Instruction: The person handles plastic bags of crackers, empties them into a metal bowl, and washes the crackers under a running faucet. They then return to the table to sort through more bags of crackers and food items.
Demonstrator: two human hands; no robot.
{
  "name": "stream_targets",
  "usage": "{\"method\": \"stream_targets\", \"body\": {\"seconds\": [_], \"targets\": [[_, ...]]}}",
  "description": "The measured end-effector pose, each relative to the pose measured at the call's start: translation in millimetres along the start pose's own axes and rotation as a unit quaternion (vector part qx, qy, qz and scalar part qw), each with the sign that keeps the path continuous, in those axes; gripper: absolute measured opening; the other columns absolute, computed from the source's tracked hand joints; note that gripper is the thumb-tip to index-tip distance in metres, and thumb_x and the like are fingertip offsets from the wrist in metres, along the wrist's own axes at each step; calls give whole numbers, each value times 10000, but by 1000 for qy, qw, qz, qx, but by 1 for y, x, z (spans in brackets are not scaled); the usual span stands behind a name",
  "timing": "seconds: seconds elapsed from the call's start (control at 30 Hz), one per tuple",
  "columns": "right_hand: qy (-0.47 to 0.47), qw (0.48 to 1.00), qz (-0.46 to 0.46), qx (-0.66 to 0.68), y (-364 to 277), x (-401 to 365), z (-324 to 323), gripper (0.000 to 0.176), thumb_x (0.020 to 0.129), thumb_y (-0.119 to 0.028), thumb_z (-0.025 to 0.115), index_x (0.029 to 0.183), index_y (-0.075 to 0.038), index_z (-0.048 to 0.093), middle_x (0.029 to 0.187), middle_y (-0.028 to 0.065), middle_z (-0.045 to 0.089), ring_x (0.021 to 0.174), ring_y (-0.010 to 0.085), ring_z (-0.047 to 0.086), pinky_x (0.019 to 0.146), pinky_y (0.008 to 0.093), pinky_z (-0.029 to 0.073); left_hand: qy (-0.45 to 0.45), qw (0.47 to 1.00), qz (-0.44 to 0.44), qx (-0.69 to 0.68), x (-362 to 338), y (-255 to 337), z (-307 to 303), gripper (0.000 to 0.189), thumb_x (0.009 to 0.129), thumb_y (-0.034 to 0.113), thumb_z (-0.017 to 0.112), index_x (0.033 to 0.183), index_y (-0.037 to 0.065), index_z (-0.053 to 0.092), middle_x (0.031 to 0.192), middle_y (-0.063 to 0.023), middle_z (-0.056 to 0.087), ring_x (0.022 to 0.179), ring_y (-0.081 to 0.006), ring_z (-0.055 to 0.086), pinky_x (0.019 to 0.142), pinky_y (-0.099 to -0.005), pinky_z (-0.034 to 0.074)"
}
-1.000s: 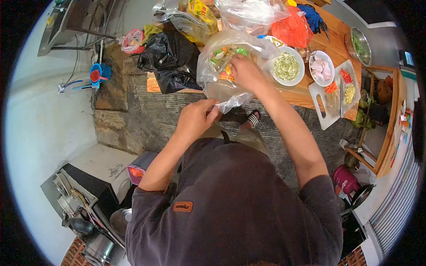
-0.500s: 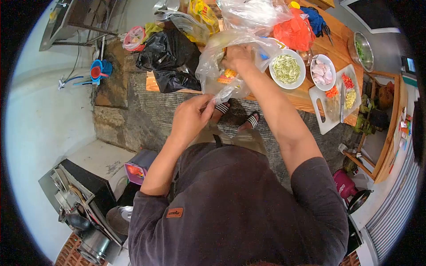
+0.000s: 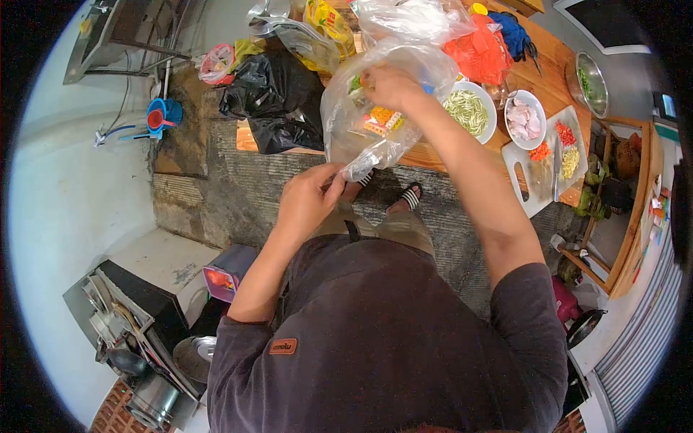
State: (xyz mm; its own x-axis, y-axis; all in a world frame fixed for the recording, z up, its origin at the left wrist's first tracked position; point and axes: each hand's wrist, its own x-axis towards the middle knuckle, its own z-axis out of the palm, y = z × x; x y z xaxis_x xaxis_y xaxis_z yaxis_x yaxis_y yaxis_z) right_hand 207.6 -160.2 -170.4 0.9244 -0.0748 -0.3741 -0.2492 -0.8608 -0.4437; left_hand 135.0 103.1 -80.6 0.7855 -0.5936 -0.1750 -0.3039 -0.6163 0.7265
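A clear plastic bag (image 3: 346, 130) stands open at the near edge of the wooden table. My left hand (image 3: 309, 196) pinches the bag's near rim between thumb and fingers. Inside the bag's mouth is my right hand (image 3: 390, 88), its fingers bent downward and their tips hidden. Below it, an orange-and-yellow packet (image 3: 382, 120) shows in the bag, with something green near the fingers. A black plastic bag (image 3: 278, 101) lies just left of the clear one. To the right is a white bowl of sliced green vegetable (image 3: 468, 112).
Farther right are a bowl of raw meat pieces (image 3: 525, 119) and a white cutting board (image 3: 538, 191) with a knife (image 3: 556, 167) and chopped red, orange and yellowish bits. A red plastic bag (image 3: 482, 52) and a steel bowl (image 3: 593, 85) sit toward the back.
My right hand has shifted slightly within the bag. The bag's mouth has spread wider and rightward, partly covering the vegetable bowl's edge. My left hand keeps its pinch on the rim.
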Motion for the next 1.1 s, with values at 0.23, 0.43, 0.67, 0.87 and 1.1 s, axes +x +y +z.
{"method": "stream_targets", "body": {"seconds": [0.23, 0.43, 0.67, 0.87, 1.1], "targets": [[-45, 994, -62, 79, -8, -13, 1, 396, 918, -334, 446, 1070, -89, 718, 1157, 185, 682, 1080, 366, 644, 977, 471, 473, -34, 999, -24, -4, 1, -3, 3, 221, 935, 169, 669, 1094, 19, 698, 926, -184, 714, 750, -266, 714, 671, -340, 551], [-72, 991, -92, -64, -23, -34, 25, 390, 881, -395, 583, 1020, -62, 730, 1046, 194, 697, 1033, 370, 646, 955, 453, 466, -23, 1000, -18, -9, 1, -2, 8, 214, 934, 221, 654, 1038, 47, 722, 920, -173, 715, 766, -337, 698, 700, -395, 541], [-78, 992, -38, -89, -31, -41, 13, 425, 887, -401, 596, 978, -9, 732, 1011, 203, 715, 950, 372, 689, 877, 464, 530, 2, 998, -33, -51, 3, -7, 5, 224, 928, 219, 665, 1046, 37, 724, 931, -174, 718, 780, -320, 709, 697, -375, 543], [-136, 981, -52, -131, -32, -31, 36, 293, 799, -276, 731, 995, -61, 759, 1067, 155, 726, 991, 293, 706, 798, 419, 576, 4, 1000, -24, -15, 0, -3, 2, 214, 920, 200, 673, 1025, 21, 723, 926, -177, 722, 803, -316, 717, 702, -362, 547], [-43, 998, -54, -16, -20, -13, 87, 401, 745, -302, 787, 1032, -27, 731, 1082, 199, 706, 1030, 340, 684, 878, 423, 553, 44, 999, 5, -19, -7, -14, 4, 211, 922, 191, 669, 1017, 9, 717, 905, -186, 716, 740, -329, 700, 667, -369, 540]]}}
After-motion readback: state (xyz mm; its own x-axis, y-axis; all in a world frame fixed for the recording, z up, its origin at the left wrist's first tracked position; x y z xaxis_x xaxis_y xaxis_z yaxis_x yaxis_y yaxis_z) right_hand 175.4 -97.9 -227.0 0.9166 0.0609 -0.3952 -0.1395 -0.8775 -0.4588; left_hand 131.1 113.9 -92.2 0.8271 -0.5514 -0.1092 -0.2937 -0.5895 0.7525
